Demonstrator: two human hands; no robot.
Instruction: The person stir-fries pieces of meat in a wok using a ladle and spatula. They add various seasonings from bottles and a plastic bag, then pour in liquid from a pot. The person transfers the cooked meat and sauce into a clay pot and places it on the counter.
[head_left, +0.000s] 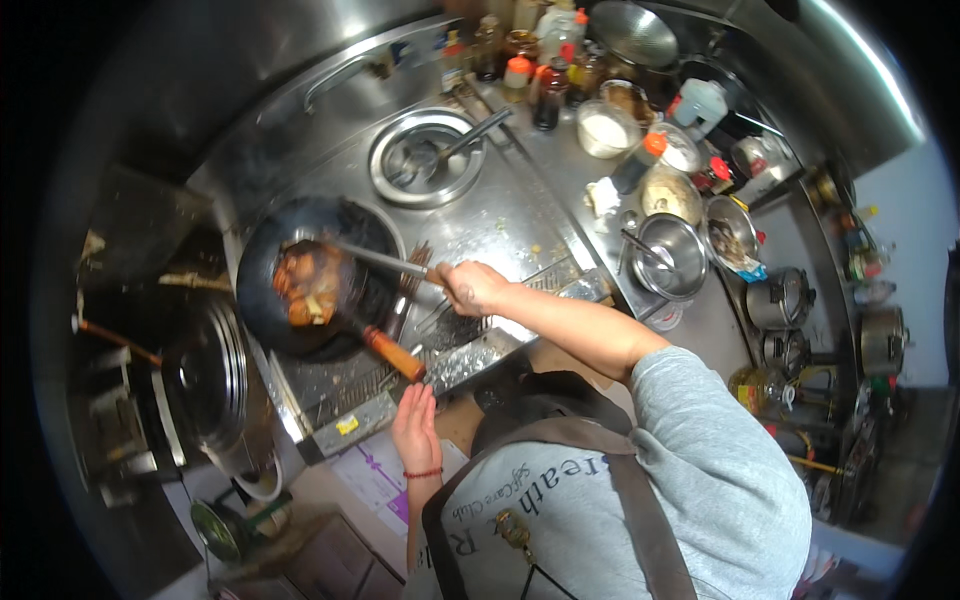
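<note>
My right hand (472, 287) grips the handle of a long metal ladle (382, 259), whose head rests among the food in a black wok (259, 274). Reddish-brown chunks of food (304, 281), with some paler pieces, lie in the wok's left half. The wok's wooden handle (394, 352) points down and right. Just below the end of that handle, my left hand (417, 431) is held flat with its fingers straight and nothing in it. Whether the fingertips touch the handle is hard to tell.
Behind the wok, a second ladle (474, 133) rests in a round metal pot (379, 169) set into the steel counter. Seasoning bottles (551, 94), a tub of white powder (604, 133) and a steel bowl (684, 277) stand to the right. A lidded metal pot (214, 375) is at left.
</note>
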